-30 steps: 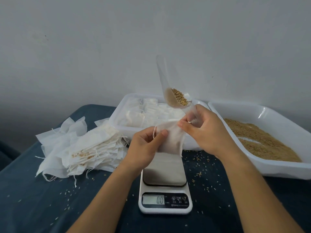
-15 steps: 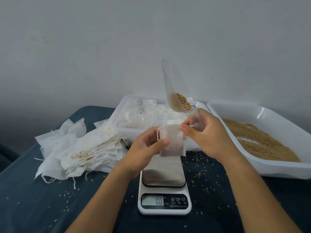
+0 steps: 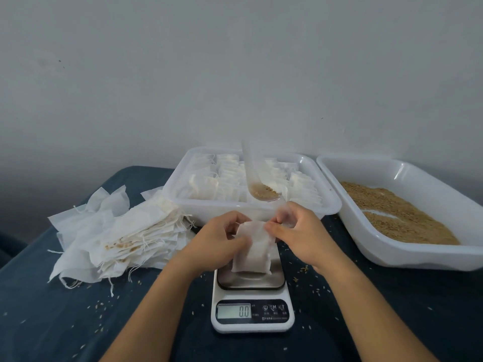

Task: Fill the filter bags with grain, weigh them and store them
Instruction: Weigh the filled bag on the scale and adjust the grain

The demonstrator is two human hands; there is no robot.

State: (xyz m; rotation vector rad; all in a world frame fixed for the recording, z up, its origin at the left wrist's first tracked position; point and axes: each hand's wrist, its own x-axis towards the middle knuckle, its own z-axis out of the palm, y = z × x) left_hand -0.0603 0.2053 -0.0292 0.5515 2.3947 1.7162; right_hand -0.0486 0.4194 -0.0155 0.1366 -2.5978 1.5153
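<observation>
Lowered filter bag (image 3: 253, 248), pinched between left hand (image 3: 222, 237), right hand (image 3: 300, 235)

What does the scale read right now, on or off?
On: the scale display shows 0.0. The filter bag hangs above its platform, held by both hands, not yet weighed.

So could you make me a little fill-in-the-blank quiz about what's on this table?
1. The scale display reads ____.
2. Both hands hold one filter bag above the ____.
3. The clear scoop carries some ____.
4. Loose grain fills the tray on the ____ side.

Missing words: 0.0; scale; grain; right
</observation>
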